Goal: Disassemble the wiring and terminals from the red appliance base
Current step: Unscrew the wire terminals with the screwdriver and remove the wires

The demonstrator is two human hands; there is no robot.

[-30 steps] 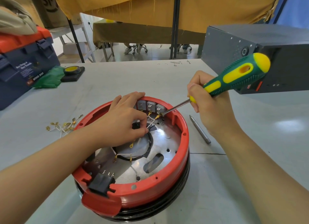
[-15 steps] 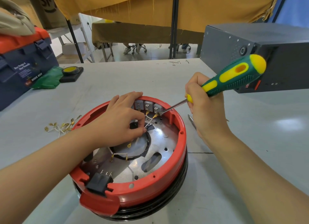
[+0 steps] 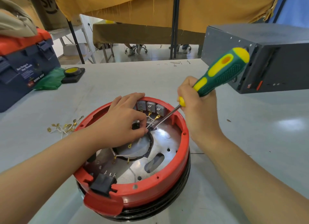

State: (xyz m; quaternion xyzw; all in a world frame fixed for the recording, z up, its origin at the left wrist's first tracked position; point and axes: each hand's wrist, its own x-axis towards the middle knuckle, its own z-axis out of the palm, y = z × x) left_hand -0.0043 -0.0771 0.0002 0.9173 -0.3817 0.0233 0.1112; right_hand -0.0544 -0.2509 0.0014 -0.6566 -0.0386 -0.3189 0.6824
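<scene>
Pale grey surface (image 3: 250, 140) fills the foreground, light glaring off it to the right. Beyond its far edge, a black pole (image 3: 174, 22) rises, mustard cloth (image 3: 150, 4) draped across the top. Behind the pole, an olive-covered table (image 3: 142, 34) stands on a shiny floor (image 3: 158, 53), office-chair wheels (image 3: 137, 49) beneath it.

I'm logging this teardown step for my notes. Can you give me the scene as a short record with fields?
left hand: pinches white wires inside red appliance base
right hand: grips green-yellow screwdriver
screwdriver tip: beside the wires, below grey terminal blocks
removed: loose wires with gold terminals on table
</scene>
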